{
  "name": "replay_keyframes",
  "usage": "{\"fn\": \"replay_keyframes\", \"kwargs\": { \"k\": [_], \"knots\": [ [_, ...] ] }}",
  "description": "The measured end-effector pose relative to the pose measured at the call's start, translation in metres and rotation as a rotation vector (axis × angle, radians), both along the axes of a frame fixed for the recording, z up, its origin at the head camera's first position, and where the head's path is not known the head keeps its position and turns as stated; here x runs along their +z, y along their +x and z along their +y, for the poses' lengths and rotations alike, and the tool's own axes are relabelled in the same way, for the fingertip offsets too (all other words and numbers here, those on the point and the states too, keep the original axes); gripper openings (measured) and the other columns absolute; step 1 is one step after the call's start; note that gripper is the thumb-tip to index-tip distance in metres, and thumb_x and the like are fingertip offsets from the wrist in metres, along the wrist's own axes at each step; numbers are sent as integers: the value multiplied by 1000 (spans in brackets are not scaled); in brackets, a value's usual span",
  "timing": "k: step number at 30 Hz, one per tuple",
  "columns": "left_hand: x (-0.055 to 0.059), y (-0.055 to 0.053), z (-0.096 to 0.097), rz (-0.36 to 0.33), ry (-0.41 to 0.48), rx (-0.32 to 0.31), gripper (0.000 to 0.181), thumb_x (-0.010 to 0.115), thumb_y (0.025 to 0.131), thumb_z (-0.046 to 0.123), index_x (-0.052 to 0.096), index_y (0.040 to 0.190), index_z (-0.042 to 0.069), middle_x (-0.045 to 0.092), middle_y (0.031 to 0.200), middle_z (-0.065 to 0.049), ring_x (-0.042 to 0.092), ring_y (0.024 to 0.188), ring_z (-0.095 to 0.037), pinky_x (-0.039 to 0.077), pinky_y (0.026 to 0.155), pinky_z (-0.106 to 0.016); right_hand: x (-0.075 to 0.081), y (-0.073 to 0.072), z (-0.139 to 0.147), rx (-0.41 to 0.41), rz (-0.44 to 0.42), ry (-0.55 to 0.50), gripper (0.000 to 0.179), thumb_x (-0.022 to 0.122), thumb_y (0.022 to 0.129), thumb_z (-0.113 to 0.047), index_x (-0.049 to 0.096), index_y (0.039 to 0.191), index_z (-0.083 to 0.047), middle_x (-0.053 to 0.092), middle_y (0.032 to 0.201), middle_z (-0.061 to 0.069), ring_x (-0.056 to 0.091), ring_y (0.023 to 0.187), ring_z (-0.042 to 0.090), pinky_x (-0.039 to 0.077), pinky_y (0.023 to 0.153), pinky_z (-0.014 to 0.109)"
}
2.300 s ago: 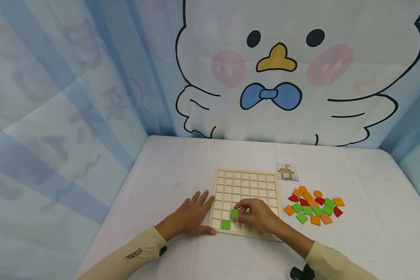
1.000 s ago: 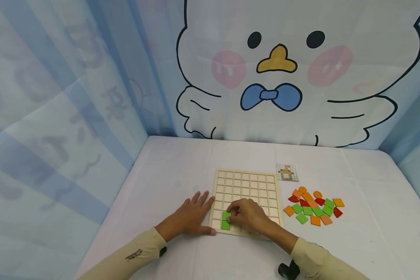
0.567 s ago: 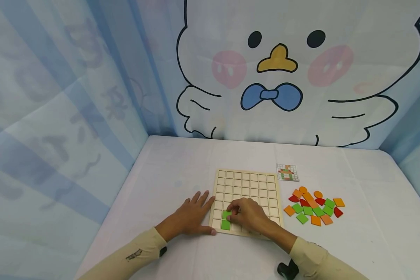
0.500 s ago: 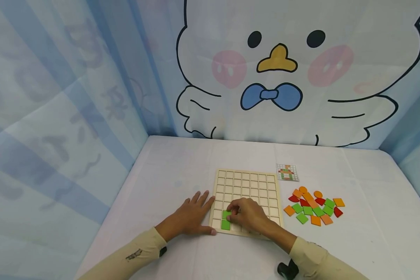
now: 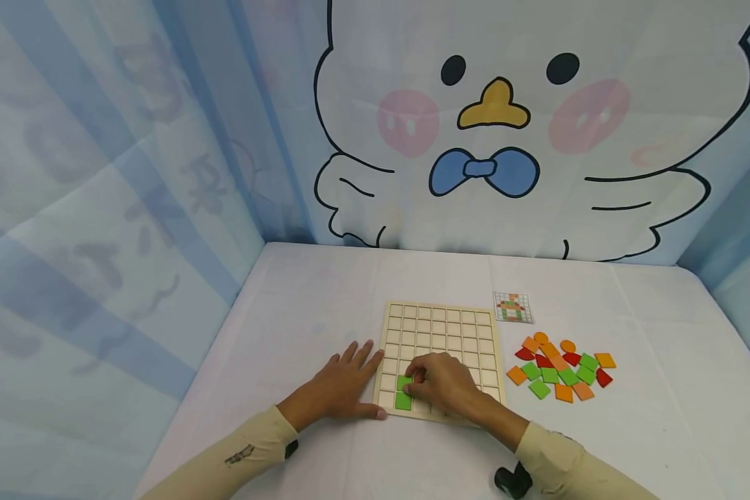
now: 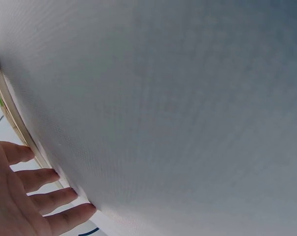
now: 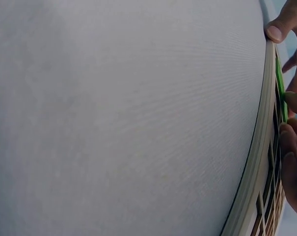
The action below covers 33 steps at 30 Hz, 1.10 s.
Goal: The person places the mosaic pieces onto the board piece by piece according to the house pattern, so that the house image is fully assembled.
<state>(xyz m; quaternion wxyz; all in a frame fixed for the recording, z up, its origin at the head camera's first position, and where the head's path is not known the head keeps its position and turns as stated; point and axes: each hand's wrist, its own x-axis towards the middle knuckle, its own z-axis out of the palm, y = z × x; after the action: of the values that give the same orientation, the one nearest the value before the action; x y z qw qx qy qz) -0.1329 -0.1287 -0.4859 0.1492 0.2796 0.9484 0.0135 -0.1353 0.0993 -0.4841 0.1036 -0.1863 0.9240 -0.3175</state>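
A pale wooden grid board (image 5: 440,303) lies on the white table. Spread flat at its left edge is my left hand (image 5: 344,384), its thumb at the board's near left corner and its fingertips by the side. My right hand (image 5: 444,382) reaches over the board with thumb and forefinger pinching a green square tile (image 5: 403,382). That tile sits in a cell directly above a second green tile (image 5: 403,402) in the bottom row. In the right wrist view, fingertips touch the green edge (image 7: 280,81) just inside the board's rim. The right palm hides several cells.
Right of the board lies a loose spread of orange, red and green tiles (image 5: 548,375), some touching. A small pattern card (image 5: 514,307) is at the board's upper right. Behind the table hangs a cartoon-printed curtain (image 5: 494,222).
My right hand has moved left, bringing the green tile from a raised, tilted position down to the cell above the other one. It has barely shifted since. My left hand stays put.
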Motion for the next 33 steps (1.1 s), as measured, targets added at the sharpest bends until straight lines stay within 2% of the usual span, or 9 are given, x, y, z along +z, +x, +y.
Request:
{"fn": "replay_keyframes", "kwargs": {
  "k": [8,15,23,29,33],
  "knots": [
    [0,0,0,3,-1,-1,106,50,78,82,23,157,16,22,162,-14,28,146,-39,39,106,-56,3,-1,4,25,-26,-10,22,82,78,-27,73,93,-15,61,71,-12,52,61,5,40,54,21],
    [-2,0,0,-11,5,14,106,50,77,83,22,157,18,22,163,-12,27,147,-39,38,107,-56,7,-1,25,18,-20,-39,23,81,80,-30,71,97,-17,60,74,-14,51,64,4,42,57,21],
    [-1,0,1,-9,-10,13,107,50,77,83,22,157,17,21,163,-13,26,147,-39,38,107,-55,11,-4,68,69,-52,-95,27,76,84,-35,71,102,-14,61,81,-11,51,61,4,45,55,21],
    [0,0,2,-8,-22,12,107,49,77,83,21,157,17,20,163,-12,26,147,-39,38,107,-55,13,-4,112,45,-58,-73,29,75,85,-37,70,102,-14,61,84,-9,52,62,4,45,54,21],
    [0,0,2,-8,-26,14,107,49,77,83,21,157,17,21,163,-12,26,147,-38,38,108,-55,14,-1,141,1,-46,-28,31,75,84,-38,70,103,-14,61,85,-8,51,64,5,44,54,20]
  ]
}}
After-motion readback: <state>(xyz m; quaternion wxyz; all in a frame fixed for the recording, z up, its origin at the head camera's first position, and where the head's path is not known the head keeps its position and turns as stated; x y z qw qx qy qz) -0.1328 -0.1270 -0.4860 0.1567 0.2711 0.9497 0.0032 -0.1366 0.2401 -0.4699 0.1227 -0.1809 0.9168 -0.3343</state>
